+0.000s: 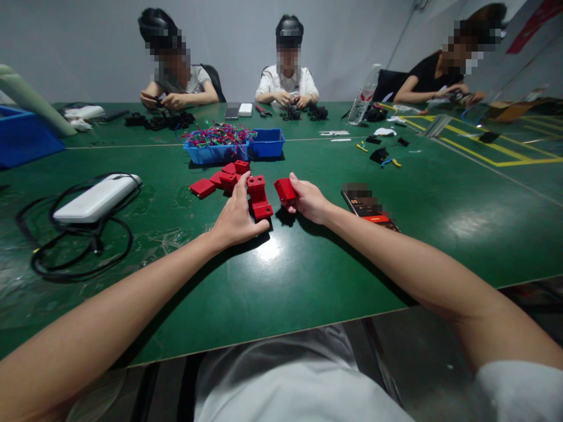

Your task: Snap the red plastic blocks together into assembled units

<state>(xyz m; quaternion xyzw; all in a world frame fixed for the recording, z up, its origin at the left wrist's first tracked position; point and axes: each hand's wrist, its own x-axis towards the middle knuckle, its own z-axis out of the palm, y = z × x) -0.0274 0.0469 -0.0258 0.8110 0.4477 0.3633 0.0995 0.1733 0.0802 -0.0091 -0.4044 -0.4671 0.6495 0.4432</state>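
Note:
My right hand (308, 199) pinches a red block (285, 190) between thumb and fingers, just above the green table. To its left, my left hand (240, 214) is spread beside a row of red blocks (258, 198) with dark holes. Its fingers lie along their left side and its thumb stretches past the near end; whether it presses on them is hard to tell. Behind the left hand lies a loose group of more red blocks (223, 177).
Beyond the blocks stand a blue bin (211, 155) of coloured wires and a second blue bin (268, 146). A white power bank (99, 199) with a black cable is at left, a phone (369, 208) at right. Three people work across the table (308, 281).

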